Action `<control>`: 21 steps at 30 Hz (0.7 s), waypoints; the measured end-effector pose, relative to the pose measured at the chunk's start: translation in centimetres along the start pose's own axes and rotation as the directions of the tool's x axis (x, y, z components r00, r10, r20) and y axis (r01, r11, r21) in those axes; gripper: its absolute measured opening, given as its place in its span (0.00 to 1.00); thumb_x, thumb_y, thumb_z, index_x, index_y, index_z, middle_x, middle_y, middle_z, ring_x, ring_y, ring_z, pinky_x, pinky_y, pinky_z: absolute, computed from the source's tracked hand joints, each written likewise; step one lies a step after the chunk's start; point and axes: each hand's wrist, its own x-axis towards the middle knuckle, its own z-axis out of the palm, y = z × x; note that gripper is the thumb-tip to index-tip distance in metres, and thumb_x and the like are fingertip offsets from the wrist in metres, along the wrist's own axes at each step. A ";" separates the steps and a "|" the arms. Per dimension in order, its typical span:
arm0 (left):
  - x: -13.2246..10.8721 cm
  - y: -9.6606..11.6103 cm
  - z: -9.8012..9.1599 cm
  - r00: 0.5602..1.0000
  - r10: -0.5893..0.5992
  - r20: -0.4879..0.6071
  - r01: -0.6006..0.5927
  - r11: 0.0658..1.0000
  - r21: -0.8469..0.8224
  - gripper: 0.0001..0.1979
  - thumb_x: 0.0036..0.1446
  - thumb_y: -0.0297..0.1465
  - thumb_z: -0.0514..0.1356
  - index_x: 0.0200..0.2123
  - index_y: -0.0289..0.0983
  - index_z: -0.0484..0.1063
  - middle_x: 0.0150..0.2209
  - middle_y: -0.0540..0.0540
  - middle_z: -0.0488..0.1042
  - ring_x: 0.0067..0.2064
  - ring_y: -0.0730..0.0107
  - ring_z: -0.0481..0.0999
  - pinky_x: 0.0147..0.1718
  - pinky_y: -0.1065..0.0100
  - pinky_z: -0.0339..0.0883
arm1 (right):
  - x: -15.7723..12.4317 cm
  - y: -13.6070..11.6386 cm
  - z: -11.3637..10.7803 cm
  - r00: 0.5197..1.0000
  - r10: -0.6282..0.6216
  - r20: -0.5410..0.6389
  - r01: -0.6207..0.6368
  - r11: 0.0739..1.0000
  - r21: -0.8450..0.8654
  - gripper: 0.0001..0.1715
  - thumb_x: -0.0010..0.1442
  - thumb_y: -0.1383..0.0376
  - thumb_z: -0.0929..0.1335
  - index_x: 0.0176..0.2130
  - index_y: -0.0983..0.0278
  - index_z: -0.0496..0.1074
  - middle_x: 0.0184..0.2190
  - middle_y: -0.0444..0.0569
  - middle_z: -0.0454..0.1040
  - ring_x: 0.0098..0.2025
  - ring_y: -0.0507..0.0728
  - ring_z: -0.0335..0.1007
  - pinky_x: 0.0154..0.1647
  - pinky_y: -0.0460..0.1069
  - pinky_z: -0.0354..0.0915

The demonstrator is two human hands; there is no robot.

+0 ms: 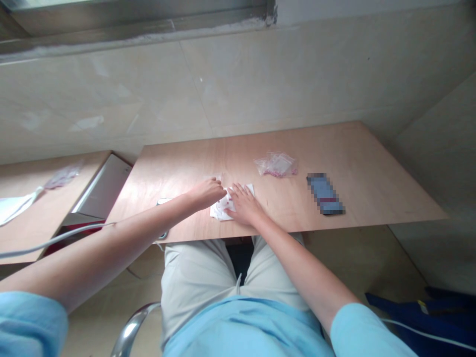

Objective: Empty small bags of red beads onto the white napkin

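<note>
A crumpled white sheet (220, 212), tissue or thin cloth, lies on the table near its front edge, with several small red bits on it. My right hand (245, 206) rests on the sheet with its fingers spread out. Just left of it my left hand (208, 192) hangs over the sheet's left edge with its fingers curled together. Whatever may be between those fingers is too small to tell. Behind the left hand lies a small clear piece of plastic (217, 176), partly hidden.
Clear plastic bags (278, 164) with small pink-red pieces lie behind my right hand. A blurred phone-like thing (325, 194) is on the right. Another phone-like thing (162, 235) lies partly under my left forearm. A second table (89, 171) stands left, and a wall (238, 84) behind.
</note>
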 end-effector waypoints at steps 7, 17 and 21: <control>-0.2 0.1 0.3 0.999 -0.032 -0.006 0.032 0.999 -0.017 0.07 0.57 0.20 0.63 0.28 0.34 0.76 0.30 0.41 0.80 0.36 0.61 0.77 0.39 0.62 0.57 | 0.0 0.1 0.0 1.000 0.003 -0.004 -0.003 1.000 -0.005 0.47 0.65 0.45 0.64 0.71 0.67 0.51 0.74 0.57 0.46 0.76 0.63 0.32 0.75 0.60 0.30; -0.5 -0.4 0.0 0.995 -0.100 -0.010 0.099 0.995 -0.021 0.03 0.59 0.23 0.61 0.34 0.34 0.75 0.33 0.42 0.80 0.38 0.61 0.77 0.40 0.63 0.60 | -0.1 0.1 0.0 1.000 -0.005 -0.015 0.004 1.000 -0.014 0.46 0.66 0.46 0.63 0.71 0.68 0.52 0.73 0.57 0.47 0.76 0.63 0.33 0.75 0.60 0.30; -1.6 -1.1 0.4 0.962 -0.272 -0.025 0.263 0.947 -0.187 0.07 0.62 0.30 0.61 0.42 0.35 0.76 0.38 0.42 0.80 0.40 0.61 0.78 0.39 0.66 0.63 | -0.1 0.1 -0.2 1.000 -0.009 -0.024 0.010 1.000 0.023 0.47 0.66 0.45 0.63 0.71 0.69 0.52 0.73 0.58 0.48 0.76 0.63 0.35 0.75 0.59 0.31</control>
